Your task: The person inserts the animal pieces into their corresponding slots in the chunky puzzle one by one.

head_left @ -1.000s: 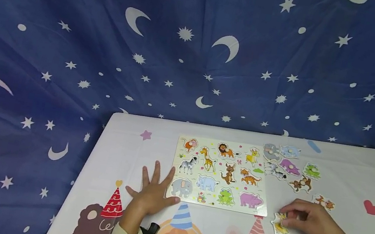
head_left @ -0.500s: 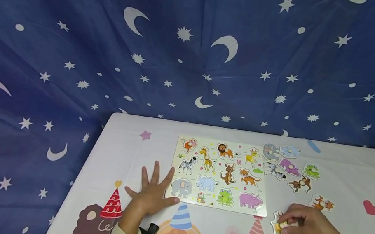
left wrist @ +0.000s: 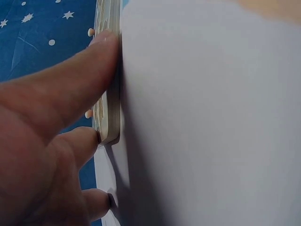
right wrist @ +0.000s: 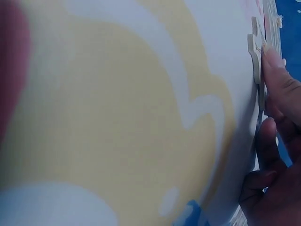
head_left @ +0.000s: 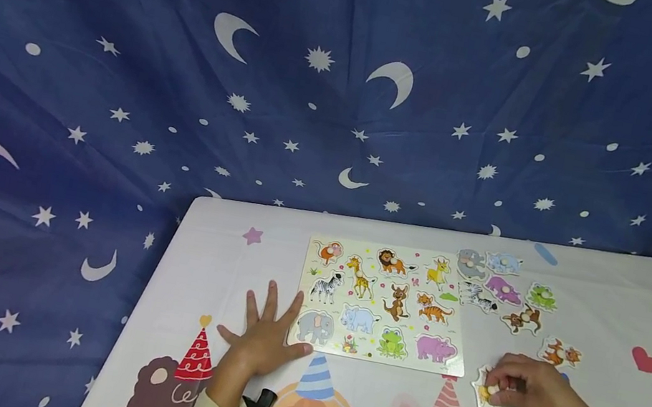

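Note:
My right hand (head_left: 541, 394) pinches a yellow animal puzzle piece (head_left: 482, 397) between thumb and fingers, low over the table to the right of the board; the fingers hide part of its picture. In the right wrist view the thumb presses on the thin wooden piece (right wrist: 256, 56). My left hand (head_left: 262, 341) lies with fingers spread at the lower left corner of the animal puzzle board (head_left: 374, 355). Its thumb (left wrist: 89, 70) rests on the board's edge in the left wrist view. Small knobs show on the board's monkey (head_left: 328, 253) and lion (head_left: 392, 264).
Loose pieces lie right of the board: an elephant (head_left: 470, 262), a rhino (head_left: 504, 262), a hippo (head_left: 502, 288), a frog (head_left: 542, 297), a zebra (head_left: 479, 297), a kangaroo (head_left: 523, 320) and a tiger (head_left: 558, 353). A starry blue cloth (head_left: 295, 82) hangs behind the table.
My right hand has shifted slightly toward me and closed in on the yellow piece, which has turned a little. The tiger piece behind it shows more fully. The left hand stays put.

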The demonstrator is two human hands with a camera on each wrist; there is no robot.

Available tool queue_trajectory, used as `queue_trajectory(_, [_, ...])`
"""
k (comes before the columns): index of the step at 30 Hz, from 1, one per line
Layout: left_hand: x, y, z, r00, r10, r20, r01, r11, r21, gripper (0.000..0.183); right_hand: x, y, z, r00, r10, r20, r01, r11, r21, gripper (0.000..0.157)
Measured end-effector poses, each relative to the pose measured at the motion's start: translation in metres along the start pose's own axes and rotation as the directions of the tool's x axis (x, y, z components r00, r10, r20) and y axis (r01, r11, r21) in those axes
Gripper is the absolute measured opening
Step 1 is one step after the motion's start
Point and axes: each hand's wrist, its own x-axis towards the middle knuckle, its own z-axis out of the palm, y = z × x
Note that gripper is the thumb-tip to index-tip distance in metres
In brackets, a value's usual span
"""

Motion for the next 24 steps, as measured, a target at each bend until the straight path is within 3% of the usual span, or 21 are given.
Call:
queue_trajectory(9, [-0.003,0.004,-0.001,1.000,0.000,0.010,0.000,1.000,-0.006,0.093,0.005,0.003,-0.004,0.986,-0.120,-0.113,0.118,0.993,-0.027,0.029])
queue_trajectory(19, [-0.001,0.002,-0.001,1.000,-0.013,0.021,0.012,1.000,0.008,0.093,0.032,-0.006,-0.014,0.972,-0.150,-0.181,0.143,0.988,-0.048,0.030])
queue_trajectory(24, [0.000,0.001,-0.001,1.000,-0.005,0.021,0.005,1.000,0.004,0.093,0.052,-0.012,-0.019,0.974,-0.111,-0.198,0.093,0.991,-0.099,0.027])
